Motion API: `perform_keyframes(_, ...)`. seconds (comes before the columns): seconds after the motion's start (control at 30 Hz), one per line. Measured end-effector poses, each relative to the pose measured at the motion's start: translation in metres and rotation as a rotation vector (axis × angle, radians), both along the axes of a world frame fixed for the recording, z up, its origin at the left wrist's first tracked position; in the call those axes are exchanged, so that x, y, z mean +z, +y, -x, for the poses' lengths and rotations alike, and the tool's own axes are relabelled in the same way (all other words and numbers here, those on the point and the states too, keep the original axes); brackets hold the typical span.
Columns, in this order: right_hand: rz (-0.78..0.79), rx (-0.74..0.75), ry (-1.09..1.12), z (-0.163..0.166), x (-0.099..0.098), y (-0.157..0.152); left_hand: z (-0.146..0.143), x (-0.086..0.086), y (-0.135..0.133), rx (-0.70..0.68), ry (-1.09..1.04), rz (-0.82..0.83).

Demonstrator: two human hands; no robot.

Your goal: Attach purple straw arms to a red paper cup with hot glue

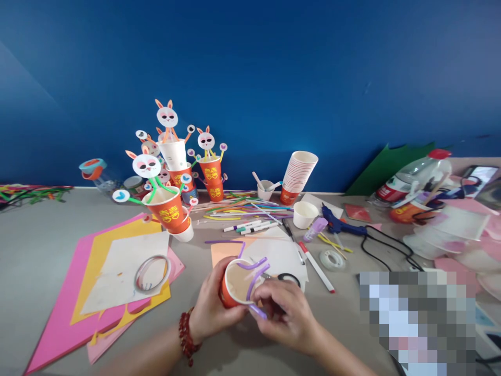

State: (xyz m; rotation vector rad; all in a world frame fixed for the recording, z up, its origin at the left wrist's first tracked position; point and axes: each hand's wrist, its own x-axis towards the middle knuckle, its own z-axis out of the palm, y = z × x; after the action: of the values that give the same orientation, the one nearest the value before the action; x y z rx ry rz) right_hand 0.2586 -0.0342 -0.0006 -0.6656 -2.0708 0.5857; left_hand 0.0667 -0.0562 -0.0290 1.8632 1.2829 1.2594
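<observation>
My left hand (pixel 209 305) is wrapped round an orange-red paper cup (pixel 230 292), whose pale inside is tilted toward me. Purple pipe cleaners (pixel 256 275) stand bent over and out from the cup's rim. At the near right rim, the fingers of my right hand (pixel 285 313) are pinched together on one of these purple stems; its lower end sticks out below them. Black-handled scissors (pixel 289 279) lie partly hidden behind the right hand. Under and behind the cup are white paper (pixel 279 250) and a peach sheet (pixel 219 253).
Paper-cup rabbits (pixel 164 209) stand at back left, above coloured sheets (pixel 58 308) and a tape roll (pixel 152 274). Behind my hands lie pipe cleaners (pixel 235 209), markers (pixel 250 226), stacked cups (pixel 299 175) and a blue glue gun (pixel 340 224) with its cord. A bottle (pixel 410 177) stands right.
</observation>
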Motion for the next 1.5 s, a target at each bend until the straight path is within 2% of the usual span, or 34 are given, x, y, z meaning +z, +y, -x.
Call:
perform_keyframes(0.7, -0.067, 0.028, -0.008, -0.0017, 0.0046, -0.0003, 0.0012, -0.0056, -0.0010, -0.039, -0.046, -0.056)
perform_keyframes(1.5, -0.022, 0.035, -0.002, -0.0037, -0.0017, -0.0001, 0.0006, -0.0042, 0.0015, -0.058, -0.051, -0.029)
